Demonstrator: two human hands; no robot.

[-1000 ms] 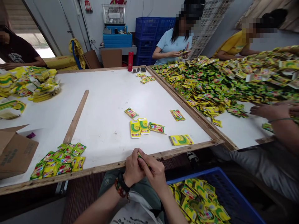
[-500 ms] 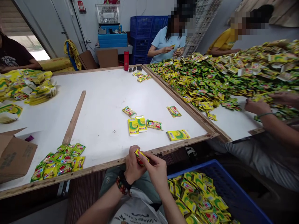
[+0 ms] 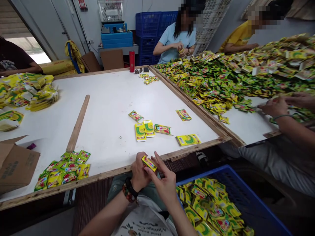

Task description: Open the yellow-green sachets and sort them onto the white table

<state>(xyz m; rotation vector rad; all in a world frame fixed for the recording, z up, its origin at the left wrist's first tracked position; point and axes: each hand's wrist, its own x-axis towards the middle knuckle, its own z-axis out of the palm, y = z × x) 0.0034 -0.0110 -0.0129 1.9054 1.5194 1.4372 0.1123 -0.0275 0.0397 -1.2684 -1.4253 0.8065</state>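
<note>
Currently, yellow sachet (image 3: 149, 163) gripped by left hand (image 3: 139, 172), right hand (image 3: 163, 185) half open against it; blue crate (image 3: 256, 196) partly filled, large heap (image 3: 211, 82) apparently left unsorted.

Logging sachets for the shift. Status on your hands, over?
Left hand holding yellow sachet; right hand open beside it. Blue crate of sachets off to the right, not in the way.

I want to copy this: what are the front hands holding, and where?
A small yellow sachet, pinched at its left end by the left hand; the right hand is open beside it, maybe touching.
</note>
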